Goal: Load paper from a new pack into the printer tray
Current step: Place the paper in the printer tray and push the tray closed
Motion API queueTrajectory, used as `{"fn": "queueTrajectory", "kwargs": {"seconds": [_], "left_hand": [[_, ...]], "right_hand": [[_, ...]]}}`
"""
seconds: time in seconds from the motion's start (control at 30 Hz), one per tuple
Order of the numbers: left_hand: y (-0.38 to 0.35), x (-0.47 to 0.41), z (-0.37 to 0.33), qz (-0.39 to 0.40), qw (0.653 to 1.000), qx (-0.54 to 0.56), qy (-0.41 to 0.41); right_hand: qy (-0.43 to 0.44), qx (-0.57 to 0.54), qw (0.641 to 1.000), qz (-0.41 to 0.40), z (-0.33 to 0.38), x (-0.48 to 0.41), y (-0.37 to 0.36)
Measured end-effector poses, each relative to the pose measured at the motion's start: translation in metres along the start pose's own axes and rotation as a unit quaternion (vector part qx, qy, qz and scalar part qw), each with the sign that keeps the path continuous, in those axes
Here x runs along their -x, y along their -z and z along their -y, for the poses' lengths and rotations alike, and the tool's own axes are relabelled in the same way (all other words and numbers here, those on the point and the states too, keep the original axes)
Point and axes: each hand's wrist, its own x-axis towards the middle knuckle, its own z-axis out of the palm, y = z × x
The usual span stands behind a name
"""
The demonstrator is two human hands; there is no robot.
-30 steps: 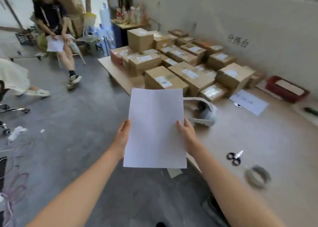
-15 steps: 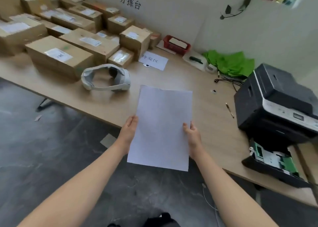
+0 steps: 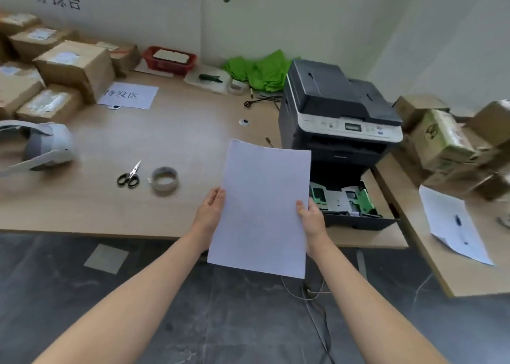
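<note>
Gripping paper [image 3: 263,206] edges, left hand [image 3: 211,212] and right hand [image 3: 311,220] sit mid-frame; scissors [image 3: 129,175], tape [image 3: 164,179] left, printer [image 3: 335,115] with open tray [image 3: 356,217] right.

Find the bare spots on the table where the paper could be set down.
Free: the stretch between the sign and printer, above the scissors and tape; also the front edge below those. Crowded: the boxes on the left.

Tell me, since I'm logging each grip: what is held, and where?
White paper, gripped by left hand and right hand at its two long side edges.
</note>
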Motion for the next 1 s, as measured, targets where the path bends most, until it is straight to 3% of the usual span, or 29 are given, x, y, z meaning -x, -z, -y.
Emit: {"fn": "queueTrajectory", "kwargs": {"seconds": [0.23,0.4,0.8,1.0], "left_hand": [[-0.139,-0.025,0.057,0.018,0.999,-0.034,0.029],[-0.201,-0.042,0.081,0.024,0.997,-0.047,0.063],[-0.261,-0.146,0.101,0.033,0.989,-0.107,0.093],[-0.272,-0.184,0.111,0.0,0.983,-0.121,0.135]], "right_hand": [[-0.01,0.032,0.999,-0.032,0.017,-0.046,0.143],[-0.037,0.05,0.997,-0.044,0.025,-0.073,0.206],[-0.159,0.12,0.978,-0.067,0.047,-0.182,0.251],[-0.22,0.155,0.961,-0.057,0.042,-0.233,0.257]]}}
